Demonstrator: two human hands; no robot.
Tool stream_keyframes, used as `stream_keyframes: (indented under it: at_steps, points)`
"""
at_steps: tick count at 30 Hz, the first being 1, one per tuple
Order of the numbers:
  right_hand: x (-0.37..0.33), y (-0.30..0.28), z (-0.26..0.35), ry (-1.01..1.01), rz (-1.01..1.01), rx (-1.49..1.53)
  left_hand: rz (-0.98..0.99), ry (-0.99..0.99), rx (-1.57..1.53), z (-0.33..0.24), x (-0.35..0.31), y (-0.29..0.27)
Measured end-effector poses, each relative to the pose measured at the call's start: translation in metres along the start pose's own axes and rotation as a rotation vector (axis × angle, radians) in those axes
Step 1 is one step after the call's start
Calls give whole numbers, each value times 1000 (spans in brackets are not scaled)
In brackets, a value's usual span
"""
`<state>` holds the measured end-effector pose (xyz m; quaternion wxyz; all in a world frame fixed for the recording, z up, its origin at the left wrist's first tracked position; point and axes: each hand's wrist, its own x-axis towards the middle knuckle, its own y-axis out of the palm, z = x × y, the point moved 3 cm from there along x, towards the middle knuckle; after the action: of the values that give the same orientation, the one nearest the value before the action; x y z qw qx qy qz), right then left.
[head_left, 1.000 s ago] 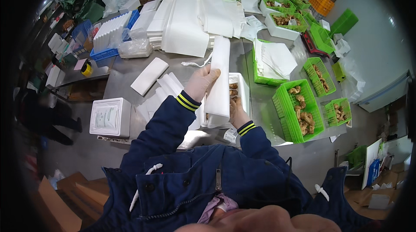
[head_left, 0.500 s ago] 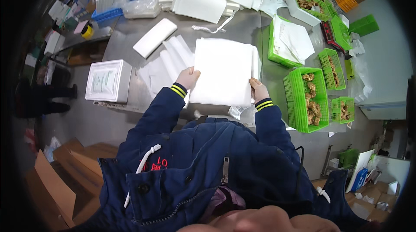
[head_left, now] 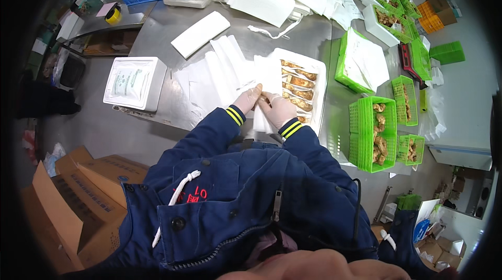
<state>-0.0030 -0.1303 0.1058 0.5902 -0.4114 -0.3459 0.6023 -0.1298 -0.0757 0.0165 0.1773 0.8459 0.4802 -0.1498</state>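
Mushrooms (head_left: 301,93) are laid in rows in the white box (head_left: 322,82); a sheet (head_left: 267,75) lies over its left side, the remainder uncovered. Left hand (head_left: 248,100) and right hand (head_left: 280,111) meet at the sheet; finger grip cannot be determined. A green basket (head_left: 361,138) holds more.

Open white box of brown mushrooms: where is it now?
In the head view, the open white box lies right of centre on the table, beside the right hand and left of the green crate of white sheets.

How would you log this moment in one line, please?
Left hand: at white sheet | Right hand: beside left, at same sheet | White box: brown mushrooms showing, sheet over left part
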Motion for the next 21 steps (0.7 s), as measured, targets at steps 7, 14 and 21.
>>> stream_keyframes:
  at_steps: [7,14,21]
  points:
    - [-5,-21,-51,155,-7,503,-165,110,-151,-33,-19,1]
    - [0,-5,-53,204,87,1507,90,251,-387,-50,-23,22]
    - [-4,-7,-66,216,13,1516,215,201,-461,-50,-40,29]
